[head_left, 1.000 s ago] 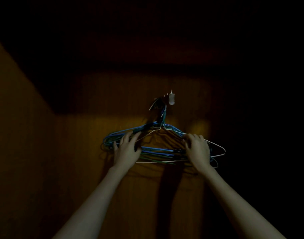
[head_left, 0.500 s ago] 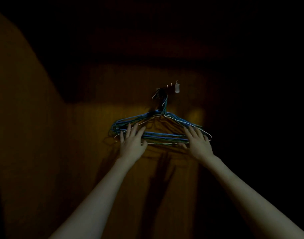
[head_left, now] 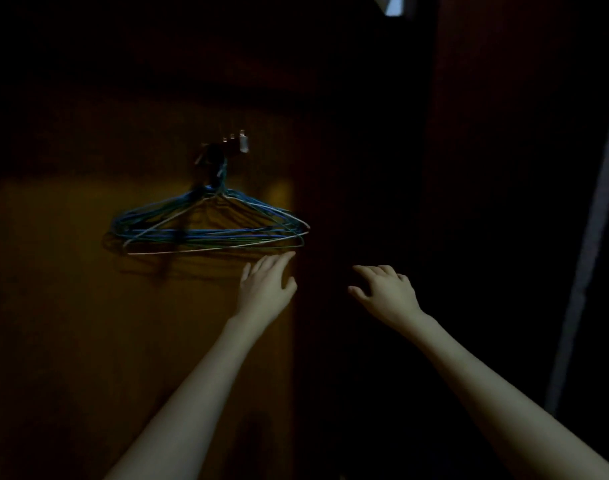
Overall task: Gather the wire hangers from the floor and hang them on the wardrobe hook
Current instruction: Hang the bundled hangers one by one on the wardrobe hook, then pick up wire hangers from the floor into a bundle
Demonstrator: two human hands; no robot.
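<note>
The hangers (head_left: pixel 209 226) hang bunched on the hook (head_left: pixel 223 150), long axis level — up and left of both hands. Left hand (head_left: pixel 266 289) is nearer, fingertips just under the bottom wires; right hand (head_left: pixel 386 292) well apart. Both hands spread, holding nothing. Hooks: one. Hangers: several, overlapped; count cannot be told.

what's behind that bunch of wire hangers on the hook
Behind the blue and white wire hangers is the brown wooden wardrobe panel, showing through with their shadow. The small metal hook is partly hidden by their necks.
</note>
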